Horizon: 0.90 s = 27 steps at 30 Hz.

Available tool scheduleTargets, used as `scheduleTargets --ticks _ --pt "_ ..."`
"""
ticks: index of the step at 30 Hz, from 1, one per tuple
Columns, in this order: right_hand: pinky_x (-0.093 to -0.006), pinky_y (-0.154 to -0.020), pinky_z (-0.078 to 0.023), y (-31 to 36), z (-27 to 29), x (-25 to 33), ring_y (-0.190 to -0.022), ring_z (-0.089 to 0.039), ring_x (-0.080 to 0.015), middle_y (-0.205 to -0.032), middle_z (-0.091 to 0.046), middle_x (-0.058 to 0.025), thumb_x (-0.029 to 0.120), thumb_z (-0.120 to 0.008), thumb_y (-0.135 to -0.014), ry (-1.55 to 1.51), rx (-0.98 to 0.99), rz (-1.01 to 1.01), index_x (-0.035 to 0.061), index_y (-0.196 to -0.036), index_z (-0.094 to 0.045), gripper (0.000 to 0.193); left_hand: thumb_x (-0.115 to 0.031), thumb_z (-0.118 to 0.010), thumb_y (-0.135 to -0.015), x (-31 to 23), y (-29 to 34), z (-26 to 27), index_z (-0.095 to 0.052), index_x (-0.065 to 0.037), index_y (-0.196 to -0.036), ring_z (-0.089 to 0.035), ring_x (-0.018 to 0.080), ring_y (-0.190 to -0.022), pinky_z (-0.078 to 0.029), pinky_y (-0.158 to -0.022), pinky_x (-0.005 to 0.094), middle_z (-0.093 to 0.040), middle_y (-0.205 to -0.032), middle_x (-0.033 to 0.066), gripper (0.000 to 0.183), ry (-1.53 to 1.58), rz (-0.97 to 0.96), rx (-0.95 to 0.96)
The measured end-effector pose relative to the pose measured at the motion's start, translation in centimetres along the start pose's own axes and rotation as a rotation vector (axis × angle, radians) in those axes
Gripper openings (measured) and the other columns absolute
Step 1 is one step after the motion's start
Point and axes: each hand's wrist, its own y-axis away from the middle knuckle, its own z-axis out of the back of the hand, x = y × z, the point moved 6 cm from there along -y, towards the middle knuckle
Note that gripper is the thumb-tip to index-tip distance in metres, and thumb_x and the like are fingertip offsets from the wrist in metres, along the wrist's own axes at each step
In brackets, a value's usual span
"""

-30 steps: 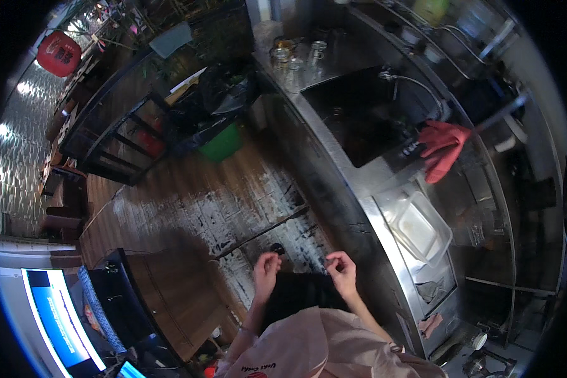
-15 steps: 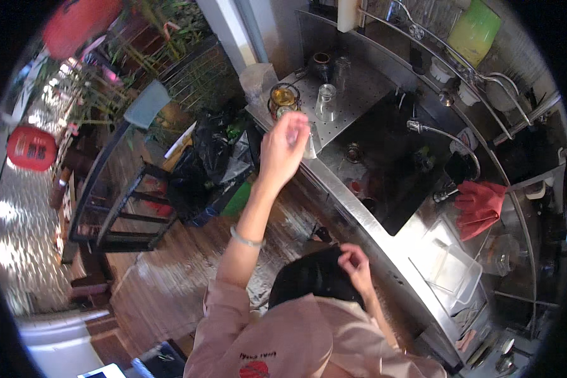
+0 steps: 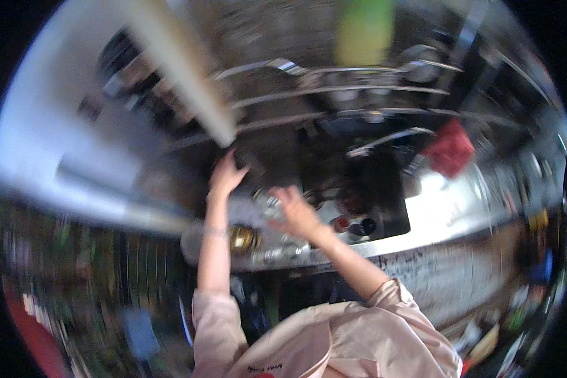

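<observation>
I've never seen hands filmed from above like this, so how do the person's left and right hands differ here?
The left hand reaches farther from the body, near the lower end of a pale pole; the right hand is closer in, beside a clear glass. The left forearm rises nearly straight up the picture, while the right forearm slants up and leftward. Both emerge from beige sleeves.

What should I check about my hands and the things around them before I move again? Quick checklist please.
1. Right hand open: ok, fingers spread.
2. Right hand off the clear glass: cannot tell, contact is blurred.
3. Left hand empty: cannot tell, its fingertips blur into the dark background.
4. Both hands off the amber vessel: ok, they reach past it.
5. Red cloth away from both hands: ok, well off to the right.
6. Sharp view: not ok, motion smears it.
</observation>
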Motion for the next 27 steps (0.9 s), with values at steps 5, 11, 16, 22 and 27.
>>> scheduleTargets --ticks 5,11,16,22,27 --pt "-0.0435 -0.099 -0.053 6.8 4.0 3.3 -0.119 -0.064 -0.0329 -0.128 -0.063 -0.0221 0.034 -0.080 -0.090 -0.710 0.471 0.122 0.0014 -0.138 -0.051 0.065 -0.044 -0.064 -0.095 -1.9 0.9 3.0 -0.058 -0.012 -0.142 -0.060 0.0399 -0.126 -0.049 -0.104 0.0476 -0.064 -0.137 0.0197 0.057 -0.156 -0.068 0.063" --pt "-0.0361 -0.070 -0.055 19.6 14.4 8.7 -0.068 -0.069 -0.0199 -0.088 -0.074 -0.0086 0.029 -0.082 -0.091 -1.477 0.557 0.839 -0.0178 -0.136 -0.054 0.071 -0.025 -0.068 -0.097 -7.6 8.7 8.8 -0.050 0.001 -0.068 -0.052 0.0401 -0.054 -0.038 -0.054 0.0491 -0.056 -0.060 0.0180 0.042 0.175 -0.252 0.001" --pt "-0.0317 -0.050 -0.045 22.9 14.3 8.3 -0.059 -0.057 -0.0152 -0.090 -0.071 -0.0139 0.027 -0.090 -0.084 -1.590 0.230 0.868 -0.0135 -0.134 -0.055 0.073 -0.007 -0.059 -0.095 -12.8 16.3 7.9 -0.040 0.000 -0.062 -0.032 0.0094 -0.053 -0.022 -0.049 0.0335 -0.035 -0.056 0.0022 0.038 0.750 -0.459 -0.308" --pt "-0.0303 -0.057 -0.043 28.0 15.9 4.0 -0.063 -0.049 -0.0129 -0.107 -0.067 -0.0185 0.028 -0.091 -0.082 -1.531 0.414 0.843 0.0009 -0.157 -0.033 0.098 0.006 -0.065 -0.084 -22.5 21.8 3.2 -0.034 -0.006 -0.057 -0.035 0.0241 -0.041 -0.025 -0.043 0.0382 -0.034 -0.052 0.0079 0.043 0.756 -0.763 -0.110" --pt "-0.0295 -0.059 -0.046 40.2 20.7 -2.7 -0.067 -0.050 -0.0145 -0.117 -0.065 -0.0234 0.025 -0.093 -0.080 -1.502 0.333 0.730 0.0109 -0.160 -0.030 0.103 0.006 -0.064 -0.084 -32.1 24.6 -2.7 -0.033 -0.007 -0.056 -0.035 0.0233 -0.041 -0.025 -0.043 0.0377 -0.034 -0.052 0.0069 0.044 0.710 -0.798 -0.244"
